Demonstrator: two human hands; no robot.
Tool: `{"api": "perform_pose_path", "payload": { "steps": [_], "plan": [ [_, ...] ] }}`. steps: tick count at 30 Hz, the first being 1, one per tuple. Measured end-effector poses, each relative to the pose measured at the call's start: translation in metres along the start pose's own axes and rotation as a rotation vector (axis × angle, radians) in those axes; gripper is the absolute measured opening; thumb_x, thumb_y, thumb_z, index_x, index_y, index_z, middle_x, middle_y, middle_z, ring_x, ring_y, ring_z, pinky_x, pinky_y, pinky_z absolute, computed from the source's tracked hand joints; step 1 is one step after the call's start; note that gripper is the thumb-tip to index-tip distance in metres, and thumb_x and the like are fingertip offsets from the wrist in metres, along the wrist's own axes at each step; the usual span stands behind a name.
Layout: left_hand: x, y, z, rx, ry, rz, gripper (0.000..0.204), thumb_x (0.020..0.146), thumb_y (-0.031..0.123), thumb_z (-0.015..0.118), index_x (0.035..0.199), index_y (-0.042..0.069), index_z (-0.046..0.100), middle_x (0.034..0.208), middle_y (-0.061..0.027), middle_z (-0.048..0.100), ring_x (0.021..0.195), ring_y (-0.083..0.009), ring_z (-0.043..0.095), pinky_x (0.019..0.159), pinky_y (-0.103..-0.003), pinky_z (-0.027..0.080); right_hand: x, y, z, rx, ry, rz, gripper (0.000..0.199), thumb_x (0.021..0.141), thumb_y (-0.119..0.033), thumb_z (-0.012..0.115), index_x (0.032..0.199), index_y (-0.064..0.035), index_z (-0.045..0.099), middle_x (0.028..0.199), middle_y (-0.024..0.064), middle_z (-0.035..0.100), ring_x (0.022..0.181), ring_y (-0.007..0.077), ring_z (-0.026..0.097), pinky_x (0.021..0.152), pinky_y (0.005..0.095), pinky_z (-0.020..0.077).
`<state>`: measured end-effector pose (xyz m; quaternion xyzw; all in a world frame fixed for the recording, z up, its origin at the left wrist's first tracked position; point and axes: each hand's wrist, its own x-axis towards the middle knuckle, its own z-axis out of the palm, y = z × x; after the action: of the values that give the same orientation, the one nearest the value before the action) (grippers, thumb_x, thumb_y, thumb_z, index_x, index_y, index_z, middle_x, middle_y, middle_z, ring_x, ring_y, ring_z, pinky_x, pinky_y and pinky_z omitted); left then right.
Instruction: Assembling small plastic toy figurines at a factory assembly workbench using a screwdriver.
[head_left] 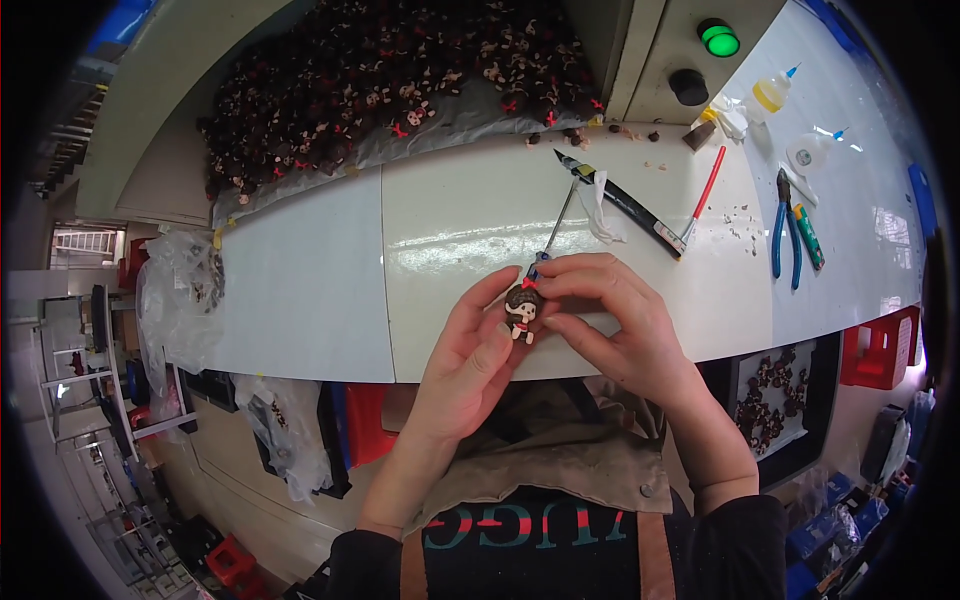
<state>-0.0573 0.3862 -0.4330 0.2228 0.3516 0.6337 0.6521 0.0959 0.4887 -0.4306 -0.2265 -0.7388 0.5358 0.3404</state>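
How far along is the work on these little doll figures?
Done: cannot tell; the big heap of small figures at the back of the white table may be finished or waiting. In hand: one small figure held between the left hand and right hand. The craft knife and pliers lie unused.

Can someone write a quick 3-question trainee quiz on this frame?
1. True or false: both hands hold the figurine above the table's near edge.
2. Which tool lies at the table's right end? A) blue-handled pliers B) hammer C) tape measure
3. Fill in: the heap of small dolls lies at the table's ____ side.

Key
1. True: left hand and right hand both grip it.
2. A
3. far
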Motion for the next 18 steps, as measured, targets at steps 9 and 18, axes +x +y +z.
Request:
{"api": "perform_pose_path", "payload": {
  "steps": [9, 18],
  "plan": [
    [0.0028, -0.0046, 0.0024, 0.124, -0.024, 0.063, 0.051, 0.096, 0.018, 0.048, 0.140, 0.003, 0.028, 0.129, -0.0095, 0.048, 0.122, -0.0201, 0.046, 0.106, -0.039, 0.033, -0.0015, 0.0053, -0.0040, 0.020, 0.010, -0.017, 0.028, 0.078, 0.008, 0.063, 0.103, -0.0019, 0.056, 0.112, 0.0139, 0.055, 0.098, 0.0216, 0.062, 0.082, 0.0304, 0.0543],
    [0.0017, -0.0056, 0.0067, 0.282, 0.073, 0.078, 0.048, 0.095, 0.015, 0.049, 0.138, 0.002, 0.031, 0.128, -0.0106, 0.048, 0.119, -0.0194, 0.048, 0.102, -0.035, 0.038, -0.0003, 0.0054, -0.0040, 0.018, -0.018, -0.031, 0.028, 0.078, 0.009, 0.062, 0.103, -0.0016, 0.056, 0.110, 0.0134, 0.056, 0.099, 0.0230, 0.061, 0.082, 0.0304, 0.0543]
  ]
}}
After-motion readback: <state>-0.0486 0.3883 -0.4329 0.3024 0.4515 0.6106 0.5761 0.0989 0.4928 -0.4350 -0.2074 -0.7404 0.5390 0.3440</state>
